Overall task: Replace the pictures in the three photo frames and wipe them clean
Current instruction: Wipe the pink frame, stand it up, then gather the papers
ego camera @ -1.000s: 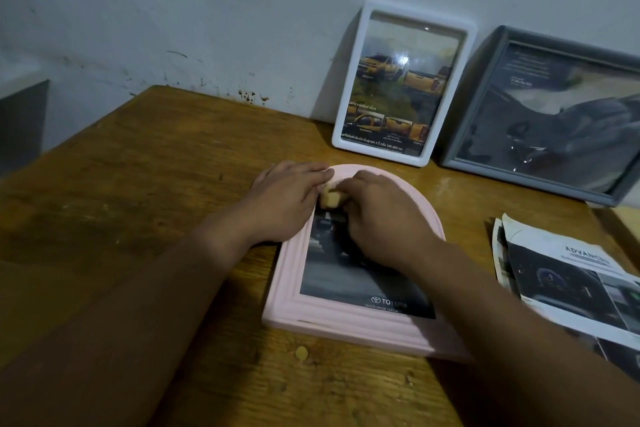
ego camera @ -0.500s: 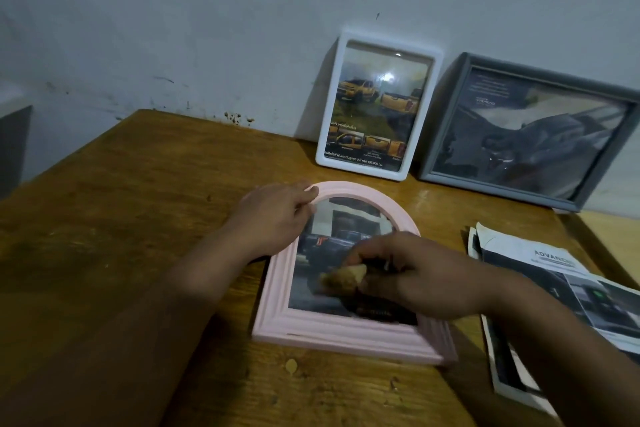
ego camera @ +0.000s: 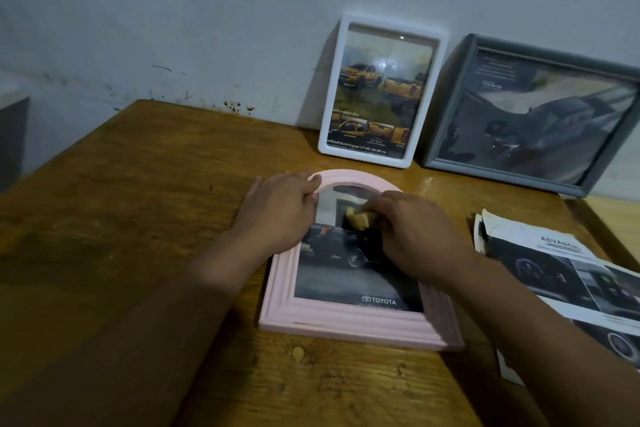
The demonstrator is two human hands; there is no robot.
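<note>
A pink arched photo frame (ego camera: 346, 322) lies flat on the wooden table (ego camera: 138, 201), holding a dark car picture with a Toyota logo. My left hand (ego camera: 277, 211) rests flat on the frame's upper left edge, fingers straight. My right hand (ego camera: 415, 239) pinches a small tan cloth (ego camera: 358, 218) and presses it on the upper part of the glass. A white frame (ego camera: 381, 90) with a yellow truck picture and a grey frame (ego camera: 533, 114) with a dark picture lean upright against the wall behind.
Loose car brochure pages (ego camera: 571, 274) lie at the table's right edge, partly under my right forearm. A small pale crumb (ego camera: 298, 353) sits on the wood just in front of the pink frame. The white wall (ego camera: 207, 28) stands right behind the table.
My right hand has moved the cloth from the lower part of the glass back up toward the arch. My left hand has stayed on the frame's upper left edge.
</note>
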